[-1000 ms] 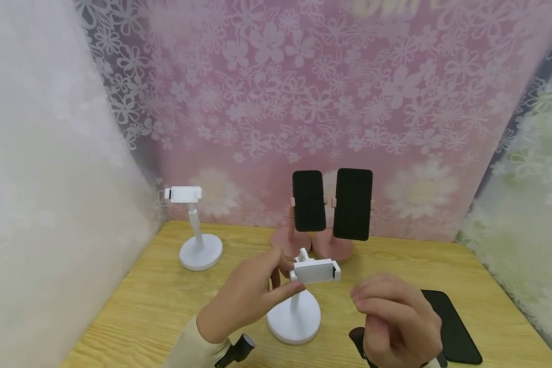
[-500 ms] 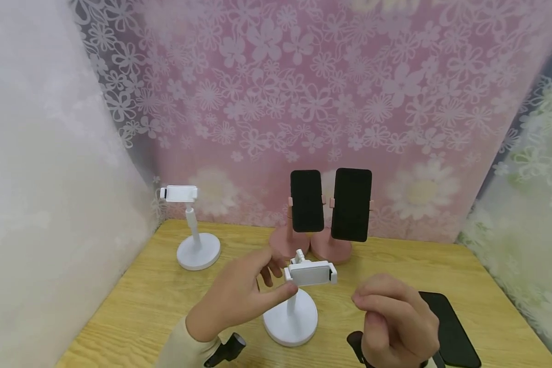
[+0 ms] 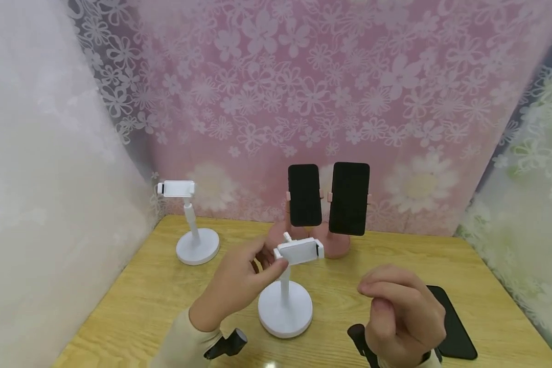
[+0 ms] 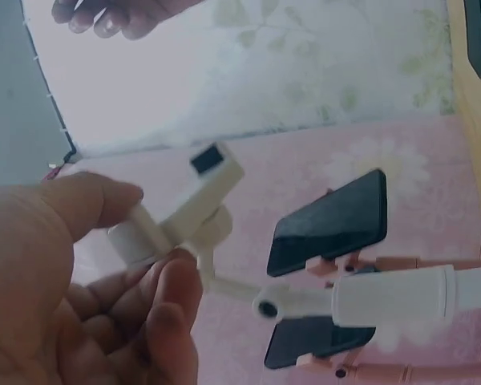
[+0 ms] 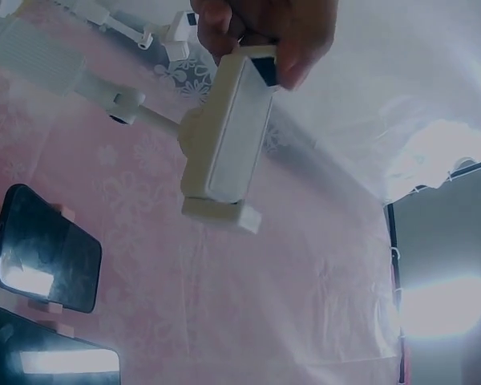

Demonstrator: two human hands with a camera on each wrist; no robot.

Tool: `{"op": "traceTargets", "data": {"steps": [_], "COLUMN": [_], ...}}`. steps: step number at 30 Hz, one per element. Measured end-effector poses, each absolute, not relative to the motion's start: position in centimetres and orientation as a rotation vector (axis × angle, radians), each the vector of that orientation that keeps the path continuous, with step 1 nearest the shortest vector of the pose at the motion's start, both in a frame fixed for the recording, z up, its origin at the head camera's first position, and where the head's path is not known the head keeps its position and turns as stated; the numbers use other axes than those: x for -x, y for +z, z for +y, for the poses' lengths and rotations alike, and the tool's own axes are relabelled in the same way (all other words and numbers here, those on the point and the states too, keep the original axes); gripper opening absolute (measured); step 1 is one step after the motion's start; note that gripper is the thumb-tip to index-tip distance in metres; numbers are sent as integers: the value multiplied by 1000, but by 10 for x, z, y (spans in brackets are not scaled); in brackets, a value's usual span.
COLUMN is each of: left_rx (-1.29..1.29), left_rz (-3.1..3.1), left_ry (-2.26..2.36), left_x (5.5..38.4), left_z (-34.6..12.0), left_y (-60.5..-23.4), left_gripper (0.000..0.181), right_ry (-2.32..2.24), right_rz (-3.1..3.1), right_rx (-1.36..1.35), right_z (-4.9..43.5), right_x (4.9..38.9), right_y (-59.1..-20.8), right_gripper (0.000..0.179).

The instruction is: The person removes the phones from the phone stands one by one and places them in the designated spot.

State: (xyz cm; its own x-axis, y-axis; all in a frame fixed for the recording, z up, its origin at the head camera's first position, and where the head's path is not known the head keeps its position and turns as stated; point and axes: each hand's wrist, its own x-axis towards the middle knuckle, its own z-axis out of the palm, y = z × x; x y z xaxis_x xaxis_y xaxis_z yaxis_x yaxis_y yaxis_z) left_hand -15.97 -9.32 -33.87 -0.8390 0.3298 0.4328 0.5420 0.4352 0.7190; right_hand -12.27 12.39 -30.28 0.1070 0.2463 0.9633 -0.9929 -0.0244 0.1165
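A white phone stand point(image 3: 285, 314) with a round base stands upright on the wooden table, its phone clamp unoccupied and slightly tilted. My left hand point(image 3: 239, 283) pinches the left end of that clamp. In the left wrist view, the thumb and a finger press on the clamp point(image 4: 200, 196) from opposite sides. The right wrist view shows the same clamp point(image 5: 232, 140) from its other side. To the right of the stand my right hand point(image 3: 405, 312) hovers with loosely bent fingers and holds nothing. Beside and partly behind it lies a black phone point(image 3: 455, 327).
Behind the stand, two pink phone stands point(image 3: 338, 245) hold upright a smaller black phone point(image 3: 304, 197) and a larger black phone point(image 3: 349, 199). A second white phone stand point(image 3: 198, 246) is at the back left. A floral curtain point(image 3: 267, 102) borders the wooden table point(image 3: 133, 312).
My left hand has closed its thumb and fingers onto the clamp's left end, and the clamp has tilted a little, its right side higher. The right hand stays about where it was.
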Motion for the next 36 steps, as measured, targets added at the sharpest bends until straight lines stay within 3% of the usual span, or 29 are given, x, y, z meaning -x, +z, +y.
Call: {"op": "traceTargets", "data": {"steps": [19, 27, 36], "left_rx": [356, 294, 263], "left_rz": [-2541, -2499, -2417], "left_ry": [-1141, -1114, -1000], "left_x": [211, 237, 267], "left_z": [-130, -147, -157], "left_y": [-338, -340, -348], "left_gripper": [22, 41, 35], "right_ry": [1264, 1270, 1259], "right_rz": [-964, -933, -972], "right_rx": [-1053, -1056, -1051], "right_z": [126, 125, 125], "right_x": [127, 127, 124], "right_y": [-306, -304, -300], "right_gripper": [19, 22, 20]}}
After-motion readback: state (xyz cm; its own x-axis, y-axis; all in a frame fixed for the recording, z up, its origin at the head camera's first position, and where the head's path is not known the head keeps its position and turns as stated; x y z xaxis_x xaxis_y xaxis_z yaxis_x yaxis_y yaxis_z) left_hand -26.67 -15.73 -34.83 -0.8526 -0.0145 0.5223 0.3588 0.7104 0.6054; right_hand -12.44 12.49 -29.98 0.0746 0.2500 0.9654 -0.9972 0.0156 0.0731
